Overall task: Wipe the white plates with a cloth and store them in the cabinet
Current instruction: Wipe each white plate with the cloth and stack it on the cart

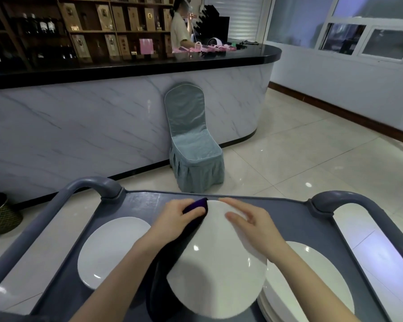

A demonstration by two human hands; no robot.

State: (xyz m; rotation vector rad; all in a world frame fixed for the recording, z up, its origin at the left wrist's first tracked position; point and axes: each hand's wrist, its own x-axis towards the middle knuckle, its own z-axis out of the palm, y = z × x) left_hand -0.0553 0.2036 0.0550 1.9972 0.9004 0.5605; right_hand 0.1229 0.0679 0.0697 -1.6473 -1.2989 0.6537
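A white plate (215,270) is held tilted above the grey cart (140,203). My left hand (175,219) grips a dark purple cloth (194,205) against the plate's far left edge; the cloth hangs down under the plate's left side. My right hand (249,220) lies over the plate's far right rim with its fingers nearly straight. Another white plate (109,249) lies flat on the cart at the left. A stack of white plates (312,282) sits on the cart at the right, partly behind the held plate and my right forearm.
The cart has raised grey handles at left (96,184) and right (340,201). A covered grey-blue chair (193,140) stands ahead against a marble-fronted bar counter (79,126). A dark woven bin (0,213) is on the floor at left. A person (180,26) stands behind the counter.
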